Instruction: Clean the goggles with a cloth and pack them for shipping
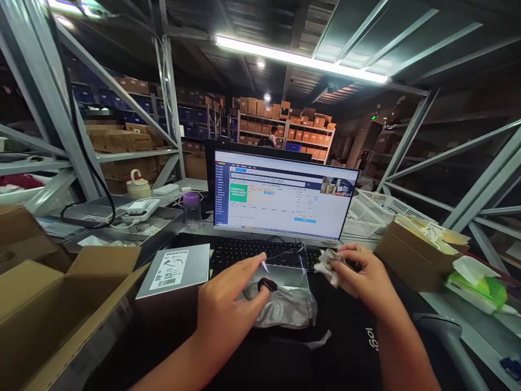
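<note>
Crumpled wrap (328, 267) is pinched in the right hand (360, 271); the left hand (223, 298) is held, thumb and forefinger spread, at a grey pouch (287, 311). Wrap handling is judged underway; gentleness seems called for.

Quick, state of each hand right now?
Left hand: open, thumb and forefinger apart, black item at the thumb.
Right hand: closed on a crumpled pale wad.

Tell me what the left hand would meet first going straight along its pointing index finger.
The left hand would probably meet the keyboard first; depth is unclear, so it might pass above to the monitor.
</note>
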Demonstrator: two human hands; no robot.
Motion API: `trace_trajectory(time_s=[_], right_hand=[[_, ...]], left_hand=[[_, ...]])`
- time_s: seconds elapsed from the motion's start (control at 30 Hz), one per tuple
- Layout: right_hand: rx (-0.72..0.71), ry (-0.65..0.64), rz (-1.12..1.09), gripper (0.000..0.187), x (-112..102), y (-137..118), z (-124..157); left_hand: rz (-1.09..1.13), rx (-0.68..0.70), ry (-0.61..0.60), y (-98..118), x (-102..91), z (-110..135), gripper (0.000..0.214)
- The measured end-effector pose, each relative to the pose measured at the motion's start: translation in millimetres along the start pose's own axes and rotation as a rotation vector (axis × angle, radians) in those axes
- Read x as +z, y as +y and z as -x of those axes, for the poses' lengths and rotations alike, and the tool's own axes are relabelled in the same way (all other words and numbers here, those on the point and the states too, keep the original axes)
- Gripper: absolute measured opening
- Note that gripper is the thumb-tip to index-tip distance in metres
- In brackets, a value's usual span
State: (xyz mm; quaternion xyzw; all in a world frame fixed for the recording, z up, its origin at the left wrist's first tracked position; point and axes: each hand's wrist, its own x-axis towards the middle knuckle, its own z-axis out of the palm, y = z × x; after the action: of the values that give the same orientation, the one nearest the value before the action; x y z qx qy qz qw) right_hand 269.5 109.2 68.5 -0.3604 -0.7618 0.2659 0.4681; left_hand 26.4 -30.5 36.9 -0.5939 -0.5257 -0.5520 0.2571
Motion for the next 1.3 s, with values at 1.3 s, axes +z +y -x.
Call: trace_trajectory(time_s=[1.3], right_hand=[[0.049, -0.518, -0.291, 0.036, 38.0, -30.0, 34.6]], left_hand=[[0.144, 0.137, -0.321, -7.9, -16.4, -19.1, 0.033]])
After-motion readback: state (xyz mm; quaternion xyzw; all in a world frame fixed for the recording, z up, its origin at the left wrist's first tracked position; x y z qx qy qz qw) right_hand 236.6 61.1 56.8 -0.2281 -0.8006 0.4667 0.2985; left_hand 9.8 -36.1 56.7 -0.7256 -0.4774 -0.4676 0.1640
